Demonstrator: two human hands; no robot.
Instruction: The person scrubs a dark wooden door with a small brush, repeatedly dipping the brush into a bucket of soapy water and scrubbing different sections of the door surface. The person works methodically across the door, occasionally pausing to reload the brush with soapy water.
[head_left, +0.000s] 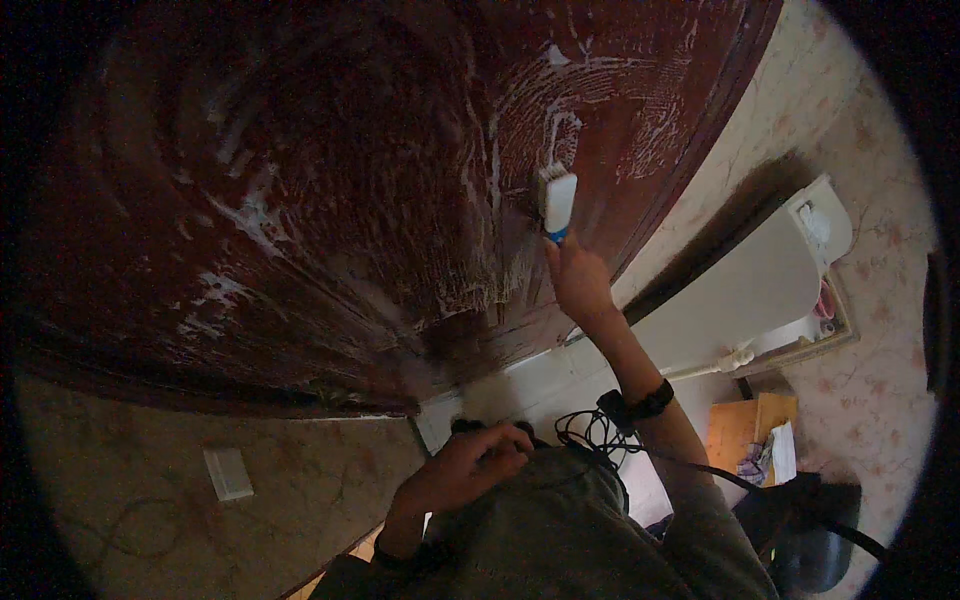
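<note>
My right hand (583, 281) grips the blue handle of a white scrubbing brush (559, 201). The bristles are against a dark red-brown door (375, 150), on its right part. White foam (259, 217) lies in streaks and smears across the door, with curved brush marks around the brush. My left hand (476, 461) is bent in front of my torso, fingers loosely curled and thumb apart, with nothing visible in it. Both wrists wear dark bands.
A patterned wall flanks the door; a white switch plate (229, 474) is on its left part. At right stands a white panel-like fixture (731, 300) with small items at its end. Lower down are a wooden box-like piece (735, 431), a dark bin-like container (817, 540) and looped black cable (596, 435).
</note>
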